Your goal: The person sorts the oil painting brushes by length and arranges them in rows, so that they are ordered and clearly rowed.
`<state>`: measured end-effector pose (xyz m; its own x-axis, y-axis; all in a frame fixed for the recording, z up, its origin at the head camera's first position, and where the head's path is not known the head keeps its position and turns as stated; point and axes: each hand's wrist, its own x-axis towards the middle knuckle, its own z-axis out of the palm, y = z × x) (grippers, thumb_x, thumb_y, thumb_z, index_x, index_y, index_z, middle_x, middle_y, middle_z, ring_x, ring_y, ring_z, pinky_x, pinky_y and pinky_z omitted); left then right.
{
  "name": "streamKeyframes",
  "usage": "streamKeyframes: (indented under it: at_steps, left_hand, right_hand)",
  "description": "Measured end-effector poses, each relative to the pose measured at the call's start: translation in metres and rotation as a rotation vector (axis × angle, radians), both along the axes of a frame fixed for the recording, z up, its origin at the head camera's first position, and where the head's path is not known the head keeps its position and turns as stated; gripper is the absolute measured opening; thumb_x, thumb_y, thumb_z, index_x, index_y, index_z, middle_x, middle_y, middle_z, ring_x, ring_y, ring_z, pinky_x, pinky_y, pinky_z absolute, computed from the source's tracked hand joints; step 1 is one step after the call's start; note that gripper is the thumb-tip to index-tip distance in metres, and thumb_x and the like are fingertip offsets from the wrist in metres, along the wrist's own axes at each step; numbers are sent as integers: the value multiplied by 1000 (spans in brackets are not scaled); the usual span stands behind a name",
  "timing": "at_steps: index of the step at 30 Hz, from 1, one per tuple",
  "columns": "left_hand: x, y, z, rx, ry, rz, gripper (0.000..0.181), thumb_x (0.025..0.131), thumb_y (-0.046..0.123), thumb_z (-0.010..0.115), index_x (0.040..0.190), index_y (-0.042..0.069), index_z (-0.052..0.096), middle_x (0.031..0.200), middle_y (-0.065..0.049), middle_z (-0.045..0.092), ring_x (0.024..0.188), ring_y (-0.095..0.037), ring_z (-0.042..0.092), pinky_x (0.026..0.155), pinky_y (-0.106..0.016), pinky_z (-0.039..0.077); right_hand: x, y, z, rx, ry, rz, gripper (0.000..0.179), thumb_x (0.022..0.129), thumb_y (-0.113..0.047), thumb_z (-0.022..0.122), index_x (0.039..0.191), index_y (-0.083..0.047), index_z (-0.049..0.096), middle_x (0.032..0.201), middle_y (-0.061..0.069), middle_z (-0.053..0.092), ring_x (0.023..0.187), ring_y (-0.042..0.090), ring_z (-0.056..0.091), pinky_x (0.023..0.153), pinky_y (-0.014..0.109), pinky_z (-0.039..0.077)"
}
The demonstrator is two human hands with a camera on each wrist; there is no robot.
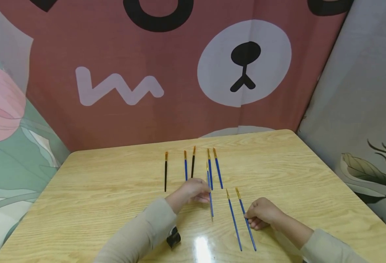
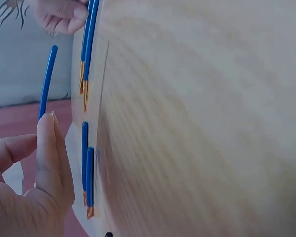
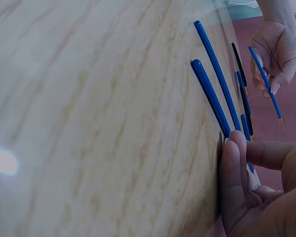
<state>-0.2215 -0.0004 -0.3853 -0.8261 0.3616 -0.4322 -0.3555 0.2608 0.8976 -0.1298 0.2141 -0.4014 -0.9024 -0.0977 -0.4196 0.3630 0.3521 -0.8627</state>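
Note:
My left hand [image 1: 195, 190] pinches a thin blue paintbrush [image 1: 211, 208] between thumb and fingers. That brush is held above the table, its bristles toward the far side, as the right wrist view confirms. My right hand [image 1: 262, 213] pinches another blue paintbrush [image 1: 250, 232] around its handle, low at the tabletop. Just left of it lies a second blue paintbrush [image 1: 234, 226], nearly parallel. In the right wrist view, the fingertips [image 3: 232, 153] cover part of the pinched handle [image 3: 209, 96].
Farther back on the wooden table [image 1: 114, 190] lie two blue brushes, one [image 1: 218, 173] slightly tilted. To their left are a black brush [image 1: 193, 166], a blue brush [image 1: 185, 166] and another black brush [image 1: 165, 175]. A printed curtain [image 1: 114, 120] hangs behind.

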Motion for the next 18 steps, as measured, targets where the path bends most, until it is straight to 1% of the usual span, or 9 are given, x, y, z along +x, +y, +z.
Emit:
streamKeyframes:
  at_steps: [8,12,15,18]
  left_hand:
    - [13,1,2,-12,2,-28,7,77,-1,56,84,-4,56,66,-11,58,52,-15,57,56,-27,53]
    - [18,0,2,-3,15,-46,8,78,-2,55,84,-6,56,66,-11,57,52,-15,56,57,-28,53]
    - [23,1,1,-9,34,-65,6,77,-3,55,83,-7,56,65,-11,56,51,-15,56,56,-28,53]
    - [28,2,0,-21,42,-69,6,76,-4,55,81,-7,55,64,-11,56,50,-14,56,55,-28,53]
  right_hand:
    - [0,-2,1,12,-2,-17,7,75,-1,59,71,3,54,56,5,54,46,12,54,44,23,50]
    - [0,-2,1,12,2,-12,7,75,-1,59,71,3,54,56,5,54,46,12,54,45,23,50]
    - [0,-2,1,15,4,-10,7,75,-1,58,71,3,54,56,5,54,46,12,54,45,24,50]
    - [1,-2,1,18,6,-7,7,75,-1,58,71,4,54,56,5,54,46,12,54,45,23,50]
